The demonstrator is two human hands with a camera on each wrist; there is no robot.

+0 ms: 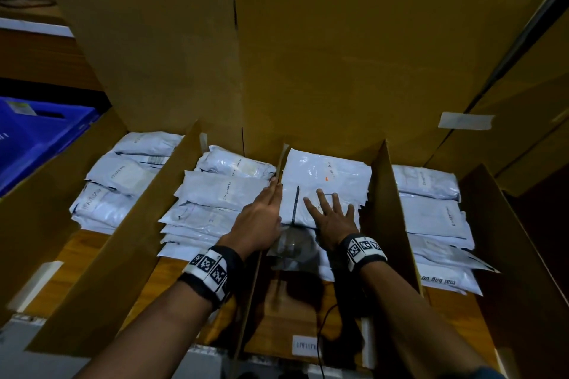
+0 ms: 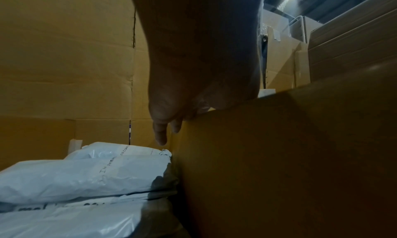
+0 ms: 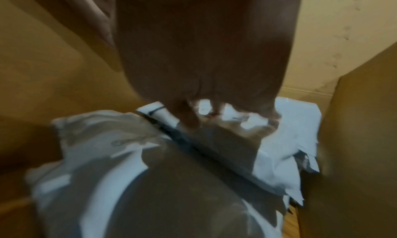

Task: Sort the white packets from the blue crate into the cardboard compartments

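Note:
Four cardboard compartments hold stacks of white packets. My right hand (image 1: pixel 331 209) lies flat with fingers spread on the top white packet (image 1: pixel 326 172) of the third compartment's stack. In the blurred right wrist view its fingertips (image 3: pixel 189 121) touch that packet (image 3: pixel 296 122). My left hand (image 1: pixel 264 209) rests with straight fingers along the top edge of the cardboard divider (image 1: pixel 281 163) between the second and third compartments. The left wrist view shows its fingers (image 2: pixel 161 136) against that divider (image 2: pixel 279 156), above the second compartment's packets (image 2: pixel 86 178). Neither hand holds anything. The blue crate (image 1: pixel 37 138) stands at the far left.
A crumpled, shaded packet (image 1: pixel 292 249) lies at the near end of the third stack. Tall cardboard walls (image 1: pixel 308 55) close the back. The first (image 1: pixel 123 175) and fourth (image 1: pixel 431 212) compartments hold more packets. A black cable (image 1: pixel 326 317) runs over the wooden floor in front.

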